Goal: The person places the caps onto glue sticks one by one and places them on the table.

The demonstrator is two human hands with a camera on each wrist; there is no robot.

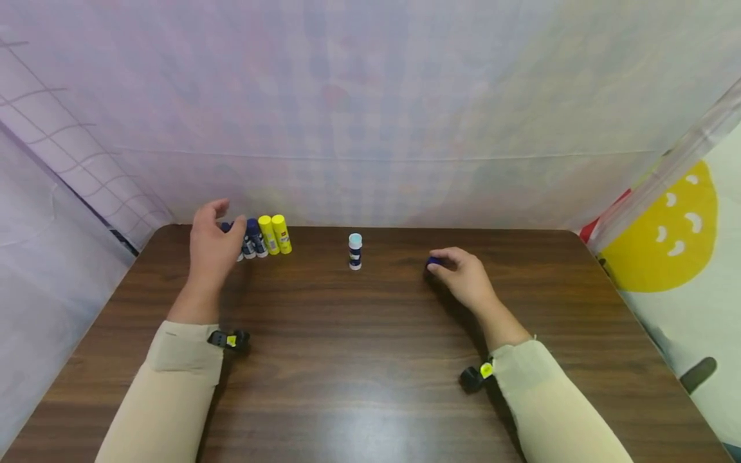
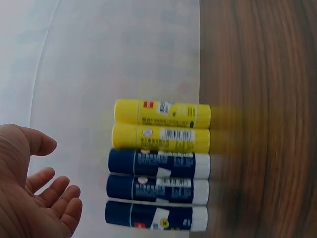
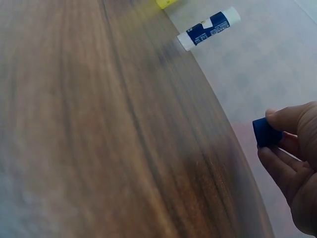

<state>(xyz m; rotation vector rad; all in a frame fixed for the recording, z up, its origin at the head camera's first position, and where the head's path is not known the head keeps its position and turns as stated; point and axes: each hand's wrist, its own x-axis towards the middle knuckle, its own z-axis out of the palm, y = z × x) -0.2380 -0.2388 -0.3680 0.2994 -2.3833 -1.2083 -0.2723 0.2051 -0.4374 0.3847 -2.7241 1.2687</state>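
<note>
An uncapped glue stick (image 1: 355, 252) with a blue label and white ends stands upright near the table's back edge. My right hand (image 1: 463, 276) pinches a dark blue cap (image 3: 266, 133) between thumb and fingers, off to the right of that stick. On the left, a row of upright glue sticks holds two yellow ones (image 2: 161, 126) and three dark blue ones (image 2: 158, 188). Beside the row's left end is my left hand (image 1: 214, 247), thumb and fingers spread apart. In the left wrist view a gap separates that hand (image 2: 42, 188) from the sticks.
The brown wooden table (image 1: 324, 347) ends at the back against a pale cloth (image 1: 370, 116). More cloth hangs on both sides, with a yellow printed shape (image 1: 666, 238) at the right. Both wrists carry small black cameras (image 1: 228, 340).
</note>
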